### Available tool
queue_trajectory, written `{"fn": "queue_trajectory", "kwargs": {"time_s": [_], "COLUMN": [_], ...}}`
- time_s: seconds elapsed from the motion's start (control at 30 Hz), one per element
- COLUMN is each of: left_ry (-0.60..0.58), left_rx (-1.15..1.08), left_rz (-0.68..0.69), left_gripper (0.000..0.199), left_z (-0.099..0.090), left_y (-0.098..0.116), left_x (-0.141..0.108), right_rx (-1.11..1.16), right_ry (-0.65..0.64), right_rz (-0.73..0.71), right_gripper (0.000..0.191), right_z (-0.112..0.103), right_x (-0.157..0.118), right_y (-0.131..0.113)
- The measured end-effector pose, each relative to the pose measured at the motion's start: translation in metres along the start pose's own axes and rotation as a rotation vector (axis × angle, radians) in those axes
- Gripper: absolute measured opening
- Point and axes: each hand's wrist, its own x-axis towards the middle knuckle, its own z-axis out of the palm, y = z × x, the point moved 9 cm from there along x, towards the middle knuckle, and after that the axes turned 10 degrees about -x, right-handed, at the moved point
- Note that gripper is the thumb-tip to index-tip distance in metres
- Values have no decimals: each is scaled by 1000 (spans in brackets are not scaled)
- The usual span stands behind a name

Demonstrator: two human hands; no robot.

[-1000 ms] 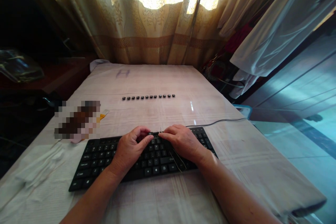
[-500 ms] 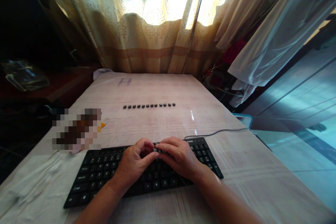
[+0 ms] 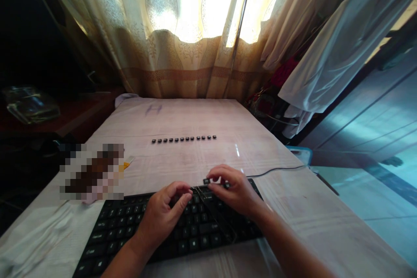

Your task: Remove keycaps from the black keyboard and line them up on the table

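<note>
A black keyboard point(image 3: 130, 213) lies across the near part of the table, under both my hands. My right hand point(image 3: 234, 189) pinches a small black keycap point(image 3: 206, 181) between thumb and forefinger, just above the keyboard's back edge. Over the middle keys, my left hand point(image 3: 166, 208) has its thumb and forefinger closed at the thin wire end of a keycap puller point(image 3: 215, 213). The puller's dark body slants down to the right across the keys, and its outline is hard to make out against them. Farther back, several black keycaps point(image 3: 182, 139) stand in a straight row.
A pale checked cloth covers the table point(image 3: 182, 117). A blurred-out item point(image 3: 94, 171) lies at the left, beside a yellow-handled tool point(image 3: 127, 164). The keyboard's cable point(image 3: 276, 168) runs off to the right edge. A curtain point(image 3: 176, 61) hangs behind, and white cloth point(image 3: 319, 78) hangs at the right.
My hands have moved apart. The right has shifted up and right with the keycap, exposing the puller on the keys. The view has tilted slightly, so the table sits lower.
</note>
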Motion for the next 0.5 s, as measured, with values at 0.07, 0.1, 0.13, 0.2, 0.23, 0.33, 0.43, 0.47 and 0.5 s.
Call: {"fn": "queue_trajectory", "kwargs": {"time_s": [0.07, 0.1, 0.13, 0.2, 0.23, 0.33, 0.43, 0.47, 0.5], "left_ry": [87, 124, 151, 190, 208, 253, 268, 265, 262], "left_rx": [96, 144, 190, 269, 298, 346, 355, 354, 352], "left_rz": [82, 125, 169, 238, 264, 305, 308, 305, 302], "left_gripper": [17, 18, 18, 19, 19, 21, 22, 22, 23], "left_z": [-11, -15, -19, -26, -29, -39, -42, -42, -42], "left_y": [4, 6, 7, 10, 10, 11, 8, 7, 6], "left_x": [0, 0, 0, 0, 1, 1, 2, 2, 2], "right_rx": [17, 0, -29, -114, -135, -198, -254, -271, -287], "right_ry": [78, 115, 130, 114, 109, 102, 93, 88, 82], "right_rz": [127, 196, 269, 412, 447, 514, 560, 572, 582], "right_gripper": [12, 15, 18, 23, 23, 21, 19, 19, 19], "right_z": [-23, -33, -39, -44, -43, -36, -26, -23, -21], "right_x": [17, 27, 37, 54, 62, 79, 87, 89, 90], "right_y": [36, 58, 81, 126, 144, 182, 202, 206, 210]}}
